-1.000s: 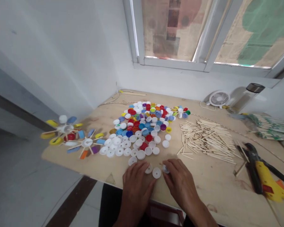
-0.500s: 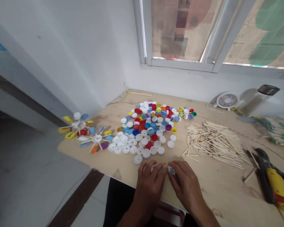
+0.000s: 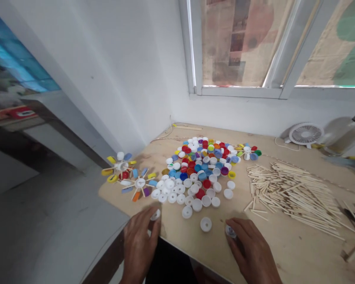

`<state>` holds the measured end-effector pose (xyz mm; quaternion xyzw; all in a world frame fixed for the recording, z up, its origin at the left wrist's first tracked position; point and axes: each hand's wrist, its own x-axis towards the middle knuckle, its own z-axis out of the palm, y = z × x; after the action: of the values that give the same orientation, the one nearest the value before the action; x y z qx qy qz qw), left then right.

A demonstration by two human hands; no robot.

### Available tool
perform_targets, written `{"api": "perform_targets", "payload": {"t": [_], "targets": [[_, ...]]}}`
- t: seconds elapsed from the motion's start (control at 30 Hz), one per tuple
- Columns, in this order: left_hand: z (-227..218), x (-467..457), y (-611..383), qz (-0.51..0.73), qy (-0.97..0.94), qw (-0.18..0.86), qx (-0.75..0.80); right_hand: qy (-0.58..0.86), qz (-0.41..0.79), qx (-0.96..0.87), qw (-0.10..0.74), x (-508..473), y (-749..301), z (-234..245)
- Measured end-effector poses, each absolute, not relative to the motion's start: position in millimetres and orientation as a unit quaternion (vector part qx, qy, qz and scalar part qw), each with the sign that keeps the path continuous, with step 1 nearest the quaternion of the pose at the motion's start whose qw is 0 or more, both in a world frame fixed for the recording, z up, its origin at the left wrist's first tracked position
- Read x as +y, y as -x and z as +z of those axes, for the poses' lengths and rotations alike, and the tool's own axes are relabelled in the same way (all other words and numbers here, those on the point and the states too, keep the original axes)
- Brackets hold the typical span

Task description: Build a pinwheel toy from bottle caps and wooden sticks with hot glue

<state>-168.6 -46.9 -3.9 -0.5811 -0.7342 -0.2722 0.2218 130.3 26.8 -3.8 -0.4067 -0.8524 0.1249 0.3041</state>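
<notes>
My left hand (image 3: 140,236) is at the front edge of the table, its thumb and fingers closed on a white bottle cap (image 3: 155,215). To the right, my right hand (image 3: 251,246) pinches a small whitish cap (image 3: 230,231) with grey marks, low over the wood. Between the two hands a single white cap (image 3: 206,224) with a hole in its middle lies on the table, touched by neither. Just beyond it begins a heap of mixed bottle caps (image 3: 206,184), with the white ones mostly nearest me and coloured ones farther back.
Wheel-like figures of caps and sticks stand left (image 3: 140,182) and behind the heap (image 3: 247,152). A pile of short wooden sticks (image 3: 290,193) spreads at right. A small white fan (image 3: 306,134) and a glass bottle (image 3: 344,136) are by the wall. The table corner (image 3: 102,193) is at left.
My hands were close together and have moved apart, the left one going left with a white cap. A holed white cap now lies between them. The view has shifted left.
</notes>
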Motion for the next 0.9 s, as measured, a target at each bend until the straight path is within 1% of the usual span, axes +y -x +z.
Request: {"api": "perform_targets", "payload": {"t": [0.13,0.27,0.43,0.53,0.73,0.9], "targets": [[-2,-39,179,-0.275,0.566,0.209,-0.748,0.401,0.127,-0.854,0.305,27,-131,-6],[1,-46,155,-0.317,0.581,0.221,-0.716,0.411,0.138,-0.849,0.304,25,-130,-2],[8,-47,104,-0.34,0.706,0.122,-0.609,0.389,0.126,-0.861,0.302,29,-129,3],[11,-37,81,-0.33,0.732,0.08,-0.59,0.384,0.116,-0.861,0.311,30,-128,7],[6,-20,64,-0.326,0.723,0.101,-0.601,0.398,0.137,-0.859,0.291,28,-126,15],[8,-15,61,-0.339,0.72,0.054,-0.603,0.424,0.173,-0.85,0.262,29,-127,15]]}}
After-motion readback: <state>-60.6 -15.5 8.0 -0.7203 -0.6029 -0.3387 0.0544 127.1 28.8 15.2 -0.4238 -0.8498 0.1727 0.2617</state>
